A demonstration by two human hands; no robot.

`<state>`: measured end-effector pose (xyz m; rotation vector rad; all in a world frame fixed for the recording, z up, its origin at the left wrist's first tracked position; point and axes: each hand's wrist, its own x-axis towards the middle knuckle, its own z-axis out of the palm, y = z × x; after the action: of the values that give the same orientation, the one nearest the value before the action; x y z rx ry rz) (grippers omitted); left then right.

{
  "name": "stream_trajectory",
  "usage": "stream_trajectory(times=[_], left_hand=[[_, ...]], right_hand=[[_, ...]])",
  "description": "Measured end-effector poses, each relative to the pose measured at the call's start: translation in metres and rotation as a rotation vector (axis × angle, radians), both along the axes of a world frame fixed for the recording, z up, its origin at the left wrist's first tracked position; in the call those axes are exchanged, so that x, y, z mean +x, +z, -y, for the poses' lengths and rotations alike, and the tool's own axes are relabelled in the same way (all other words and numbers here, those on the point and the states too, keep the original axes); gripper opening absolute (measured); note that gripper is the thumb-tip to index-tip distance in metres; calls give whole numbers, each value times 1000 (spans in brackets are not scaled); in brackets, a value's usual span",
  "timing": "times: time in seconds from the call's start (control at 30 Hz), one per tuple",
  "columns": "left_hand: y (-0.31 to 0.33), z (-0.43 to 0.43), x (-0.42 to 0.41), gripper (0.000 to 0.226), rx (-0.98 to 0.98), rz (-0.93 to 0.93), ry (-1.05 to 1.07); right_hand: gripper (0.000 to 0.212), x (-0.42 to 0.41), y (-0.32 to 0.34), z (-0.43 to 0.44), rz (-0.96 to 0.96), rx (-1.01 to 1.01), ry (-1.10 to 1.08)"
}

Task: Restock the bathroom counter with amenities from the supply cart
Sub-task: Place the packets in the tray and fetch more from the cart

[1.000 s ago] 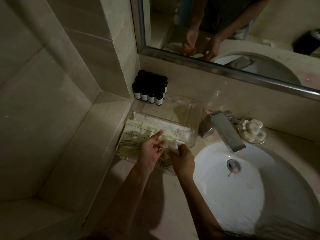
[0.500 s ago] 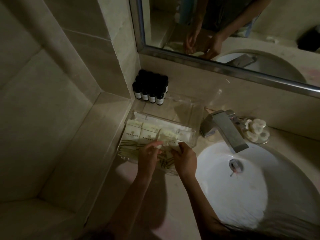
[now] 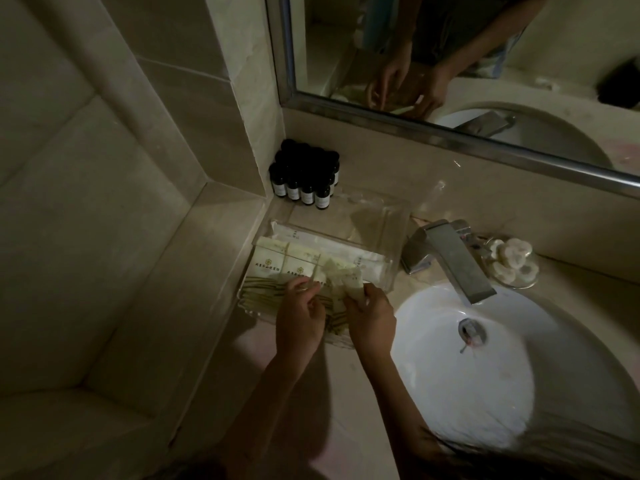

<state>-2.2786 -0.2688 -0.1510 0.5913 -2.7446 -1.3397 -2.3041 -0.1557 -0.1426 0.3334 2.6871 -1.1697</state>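
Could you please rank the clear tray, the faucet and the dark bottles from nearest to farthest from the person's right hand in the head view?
1. Clear tray: right at the right hand, which grips a packet over its front part.
2. Faucet: off to the hand's right, above the sink.
3. Dark bottles: farthest, in the back corner behind the tray.

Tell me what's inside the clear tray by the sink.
Cream packets lie in the clear tray, the left hand and right hand gripping some. Whatever lies under them is hidden.
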Motion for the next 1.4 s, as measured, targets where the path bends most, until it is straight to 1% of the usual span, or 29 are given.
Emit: stream_trajectory(times=[0.07,0.13,0.17,0.23,0.27,0.33,0.37,0.43,0.5,0.53,0.6,0.7,0.83,0.97,1.1,1.2,1.3,1.4], left_hand=[[-1,-1,5,32,-52,19,-12],[0,-1,9,30,-59,-20,-15],[3,-1,12,27,-28,-55,-8],[11,-4,16,21,104,-78,20],[15,-8,18,22,185,-52,22],[18,-17,23,24,342,1,6],[17,-21,26,25,385,5,6],[11,-26,31,32,394,-15,26],[7,-27,35,37,342,-29,36],[5,-26,37,38,302,-32,29],[2,-25,40,40,227,-38,-16],[-1,-23,42,46,152,-21,-105],[-3,-23,41,50,77,-17,-140],[-8,-25,36,54,61,-46,-150],[-8,-25,33,54,39,-39,-139],[-10,-26,29,56,46,-26,-152],[-12,-29,24,55,47,-43,-149],[-16,-31,19,52,-7,-81,-144]], right_hand=[[14,4,3,-6,-8,-45,-47],[14,11,5,-13,4,-168,-102],[17,13,4,-16,9,-257,-140],[23,18,4,-20,44,-427,-233],[27,20,4,-21,68,-495,-265],[34,22,4,-22,110,-578,-275],[35,24,2,-22,119,-583,-259],[31,27,-3,-20,116,-539,-228],[22,30,-8,-20,106,-442,-226],[21,31,-8,-21,94,-375,-236],[28,32,-6,-25,69,-295,-270],[30,30,-6,-30,78,-290,-306],[18,23,-10,-32,66,-235,-284],[12,16,-11,-31,9,-194,-255],[12,15,-14,-33,-32,-181,-216],[7,14,-15,-34,-74,-163,-183],[9,10,-13,-32,-80,-121,-201],[17,7,-12,-29,-111,-84,-226]])
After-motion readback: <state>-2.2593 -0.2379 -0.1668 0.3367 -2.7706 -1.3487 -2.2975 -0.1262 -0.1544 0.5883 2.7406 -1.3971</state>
